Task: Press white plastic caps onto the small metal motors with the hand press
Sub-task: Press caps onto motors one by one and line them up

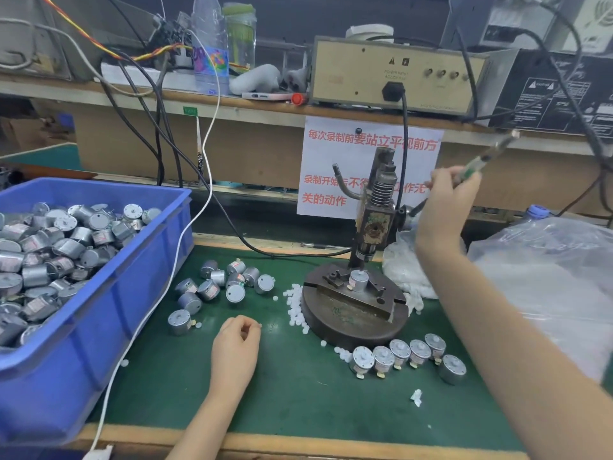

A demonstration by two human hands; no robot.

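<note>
right hand (pixel 444 202) upper right, fingers wrapped round press lever (pixel 490 155). left hand (pixel 236 343) lower centre on green mat (pixel 298 400), fingers curled, contents unclear. motor (pixel 359 280) sits under the ram.

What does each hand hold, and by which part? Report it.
Right hand holds the press lever by its green-wrapped grip. Left hand has curled fingers; whether they pinch anything cannot be told.

I see a green tabletop (pixel 298 403), a blue bin (pixel 83 360) left of the dark grey press (pixel 351 322), silver motors (pixel 400 350), white caps (pixel 295 310) beside it.
</note>
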